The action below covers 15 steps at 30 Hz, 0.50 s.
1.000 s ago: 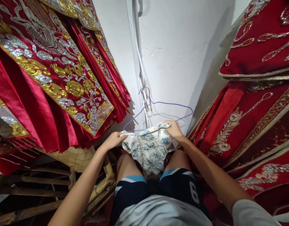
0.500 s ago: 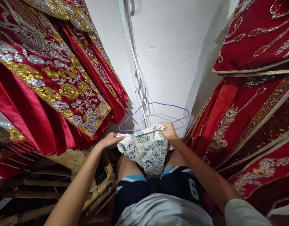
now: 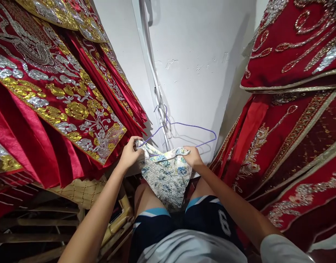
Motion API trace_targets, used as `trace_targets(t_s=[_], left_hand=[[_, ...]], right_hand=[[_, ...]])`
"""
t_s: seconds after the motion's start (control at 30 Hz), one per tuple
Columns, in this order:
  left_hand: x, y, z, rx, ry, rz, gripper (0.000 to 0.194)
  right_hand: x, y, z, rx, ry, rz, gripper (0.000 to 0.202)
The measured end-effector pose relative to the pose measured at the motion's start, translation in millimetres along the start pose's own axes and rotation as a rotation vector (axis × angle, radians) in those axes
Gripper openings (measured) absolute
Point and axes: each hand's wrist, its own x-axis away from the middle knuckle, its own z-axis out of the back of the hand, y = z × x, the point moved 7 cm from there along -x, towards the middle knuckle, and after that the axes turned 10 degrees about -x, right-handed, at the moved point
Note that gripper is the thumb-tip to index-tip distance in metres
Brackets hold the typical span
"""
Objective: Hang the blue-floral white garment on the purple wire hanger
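Note:
A white garment with a blue and green floral print (image 3: 165,179) hangs between my hands, its top edge stretched across. My left hand (image 3: 131,153) pinches its upper left corner, at the left end of a purple hanger (image 3: 193,125). That end of the hanger passes inside the garment's top edge. With closed fingers my right hand (image 3: 192,156) grips the upper right corner, just below the hanger's right arm, which still lies outside the cloth. The hanger's hook hangs on a white strap (image 3: 160,109) by the wall.
Red garments with gold and silver sequins (image 3: 82,106) hang on the left, and beaded dark red ones (image 3: 266,146) on the right. A white wall (image 3: 195,47) stands ahead. Bamboo furniture (image 3: 117,223) is at the lower left, beside my legs.
My left hand has risen and brought the garment's left corner up over the hanger's left end. The right hand stays on its corner. The whole view has shifted slightly.

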Motion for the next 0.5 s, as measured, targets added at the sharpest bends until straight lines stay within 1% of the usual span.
trace_targets(t_s=[0.1, 0.17, 0.23, 0.3, 0.33, 0.37, 0.43, 0.5], left_hand=[[-9.6, 30.2, -5.2, -0.003, -0.007, -0.070, 0.050], [-15.8, 49.0, -10.8, -0.044, -0.025, -0.137, 0.052], [-21.1, 58.9, -17.4, -0.122, -0.043, -0.198, 0.051], [-24.0, 59.6, -24.2, -0.167, -0.067, -0.254, 0.036], [-24.3, 57.4, -27.3, -0.175, -0.083, -0.276, 0.030], [-24.1, 53.8, -29.5, -0.182, -0.090, -0.288, 0.030], [-22.6, 45.5, -30.6, -0.217, -0.080, -0.287, 0.035], [-20.5, 39.8, -28.8, -0.259, -0.057, -0.270, 0.035]], right_hand=[[5.3, -2.8, -5.6, 0.005, 0.009, 0.012, 0.021], [8.6, -4.4, -8.9, -0.003, -0.008, 0.024, 0.019], [11.6, -6.7, -10.2, -0.013, -0.051, 0.041, 0.014], [13.8, -9.8, -4.7, -0.023, -0.071, 0.056, 0.004], [14.0, -11.9, 1.8, -0.031, -0.059, 0.066, 0.018], [13.3, -14.5, 10.8, -0.040, -0.029, 0.079, 0.036], [8.2, -20.5, 34.7, -0.049, 0.070, 0.112, 0.072], [-3.5, -25.8, 59.5, -0.031, 0.154, 0.141, 0.097]])
